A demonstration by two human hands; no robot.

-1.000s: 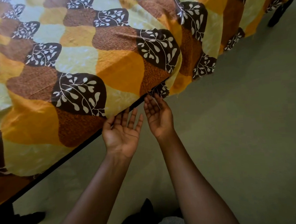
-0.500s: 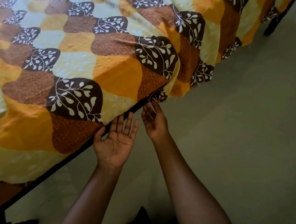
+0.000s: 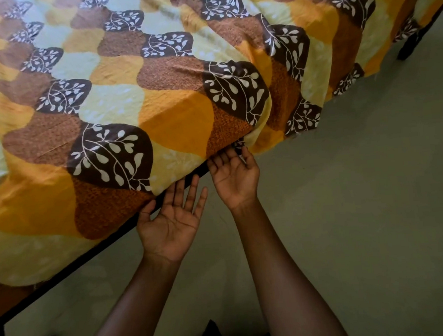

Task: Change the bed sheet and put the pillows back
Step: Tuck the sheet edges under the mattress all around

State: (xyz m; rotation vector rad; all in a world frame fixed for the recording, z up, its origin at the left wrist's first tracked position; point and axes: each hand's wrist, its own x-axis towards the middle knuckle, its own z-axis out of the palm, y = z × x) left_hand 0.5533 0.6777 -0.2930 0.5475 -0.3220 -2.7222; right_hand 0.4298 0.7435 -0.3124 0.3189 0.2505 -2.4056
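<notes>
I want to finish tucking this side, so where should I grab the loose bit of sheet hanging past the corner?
Probably pinch the bed sheet at its hanging fold's bottom edge, just right of the right hand, coming from below, palm up. There it droops free beyond the dark bed frame.

Head view, single: from above, facing forward and down, close over the bed (image 3: 121,253) edge and floor (image 3: 362,210).

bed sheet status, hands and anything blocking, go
Left hand and right hand open, palms up, fingertips at the bed sheet edge by the dark bed frame. Sheet tucked left, hanging loose right. No pillows visible. Nothing in the way.
</notes>
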